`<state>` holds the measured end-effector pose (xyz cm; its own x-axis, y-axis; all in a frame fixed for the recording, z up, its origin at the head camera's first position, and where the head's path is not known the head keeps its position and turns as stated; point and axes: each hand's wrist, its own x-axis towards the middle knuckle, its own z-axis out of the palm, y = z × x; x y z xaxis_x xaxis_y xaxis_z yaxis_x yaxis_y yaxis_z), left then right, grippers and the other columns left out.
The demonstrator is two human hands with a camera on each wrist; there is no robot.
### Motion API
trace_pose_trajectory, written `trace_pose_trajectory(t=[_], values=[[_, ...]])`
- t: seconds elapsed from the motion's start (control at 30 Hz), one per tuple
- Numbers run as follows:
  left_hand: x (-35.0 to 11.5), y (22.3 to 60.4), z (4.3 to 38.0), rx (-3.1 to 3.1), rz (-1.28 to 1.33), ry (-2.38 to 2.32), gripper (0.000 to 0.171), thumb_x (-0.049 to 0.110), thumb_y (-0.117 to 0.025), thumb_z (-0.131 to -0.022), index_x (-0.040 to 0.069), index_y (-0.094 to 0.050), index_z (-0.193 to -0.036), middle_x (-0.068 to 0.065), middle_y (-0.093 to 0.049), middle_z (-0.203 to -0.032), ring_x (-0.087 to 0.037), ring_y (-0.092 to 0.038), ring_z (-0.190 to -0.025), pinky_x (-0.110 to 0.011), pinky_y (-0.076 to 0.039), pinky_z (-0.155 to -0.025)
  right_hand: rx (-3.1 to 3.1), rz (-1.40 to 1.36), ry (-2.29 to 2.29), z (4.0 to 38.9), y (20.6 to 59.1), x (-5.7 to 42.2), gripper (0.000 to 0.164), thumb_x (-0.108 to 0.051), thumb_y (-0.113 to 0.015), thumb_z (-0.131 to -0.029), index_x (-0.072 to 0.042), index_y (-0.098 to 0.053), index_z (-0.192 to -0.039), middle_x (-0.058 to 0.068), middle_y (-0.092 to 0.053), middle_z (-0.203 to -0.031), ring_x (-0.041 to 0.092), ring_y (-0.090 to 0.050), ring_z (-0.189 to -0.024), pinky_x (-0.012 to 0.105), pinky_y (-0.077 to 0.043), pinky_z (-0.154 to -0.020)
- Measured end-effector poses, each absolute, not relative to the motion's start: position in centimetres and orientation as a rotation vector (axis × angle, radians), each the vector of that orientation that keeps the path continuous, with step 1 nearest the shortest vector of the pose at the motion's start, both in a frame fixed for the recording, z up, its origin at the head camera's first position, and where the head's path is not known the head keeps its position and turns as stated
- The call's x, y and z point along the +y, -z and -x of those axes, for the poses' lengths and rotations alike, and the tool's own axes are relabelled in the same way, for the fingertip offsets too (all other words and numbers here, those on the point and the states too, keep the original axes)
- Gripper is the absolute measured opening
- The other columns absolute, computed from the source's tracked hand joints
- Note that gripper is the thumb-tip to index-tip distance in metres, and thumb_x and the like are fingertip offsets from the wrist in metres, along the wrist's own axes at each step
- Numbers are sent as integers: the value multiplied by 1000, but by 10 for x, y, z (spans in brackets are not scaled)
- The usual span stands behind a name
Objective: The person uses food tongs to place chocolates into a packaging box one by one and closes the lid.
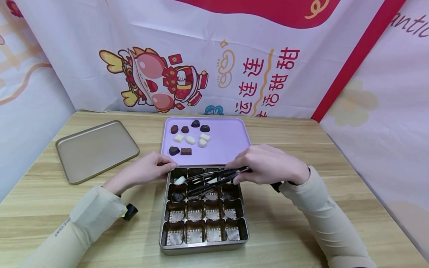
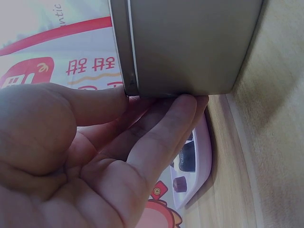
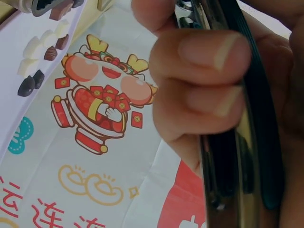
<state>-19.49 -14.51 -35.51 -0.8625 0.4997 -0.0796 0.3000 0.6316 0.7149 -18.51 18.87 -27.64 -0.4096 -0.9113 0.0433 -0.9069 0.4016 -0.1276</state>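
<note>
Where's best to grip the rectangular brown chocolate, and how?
Probably across its long near and far sides, tongs coming from above right. In the head view the rectangular brown chocolate lies lengthwise left to right; a dark chocolate sits close at its left end, while the purple tray is bare to its right.

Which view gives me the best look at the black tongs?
The head view: it shows the tongs from the right hand to their tips over the divided tin. The right wrist view shows only a close-up part, partly hidden by fingers; the left wrist view shows none.
</note>
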Motion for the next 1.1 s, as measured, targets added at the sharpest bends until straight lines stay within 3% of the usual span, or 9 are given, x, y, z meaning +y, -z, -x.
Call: trace_pose_trajectory(t=[0.47, 0.73, 0.97, 1.1], values=[[-146, 355, 195, 2583, -676, -1056, 20, 20, -54, -98, 9, -70, -98, -4, -53, -71, -16, -37, -59, -33, -37, -56, 2672, 1653, 351, 200, 277, 198, 36, -38, -65, -89, -13, -68, -115, -9, -66, -103, 0, -60, -88, 23, -47, -75], [-146, 354, 195, 2579, -665, -1056, 20, 20, -53, -98, 9, -70, -100, -3, -60, -81, -17, -44, -65, -33, -40, -63, 2784, 1603, 419, 217, 287, 199, 33, -35, -65, -90, -11, -68, -113, -11, -63, -89, 1, -50, -62, 22, -43, -60], [-144, 355, 196, 2562, -662, -1080, 21, 20, -54, -97, 6, -70, -103, -2, -62, -86, -16, -43, -64, -33, -40, -61, 2882, 1426, 354, 238, 297, 192, 36, -38, -62, -92, -12, -67, -116, -8, -62, -85, 3, -49, -56, 26, -43, -62], [-146, 354, 195, 2575, -671, -1071, 21, 19, -54, -97, 7, -70, -103, -2, -61, -84, -17, -43, -63, -33, -40, -61, 2903, 1366, 238, 255, 295, 179, 30, -42, -61, -91, -17, -67, -107, -9, -58, -79, 7, -49, -59, 29, -41, -56]])
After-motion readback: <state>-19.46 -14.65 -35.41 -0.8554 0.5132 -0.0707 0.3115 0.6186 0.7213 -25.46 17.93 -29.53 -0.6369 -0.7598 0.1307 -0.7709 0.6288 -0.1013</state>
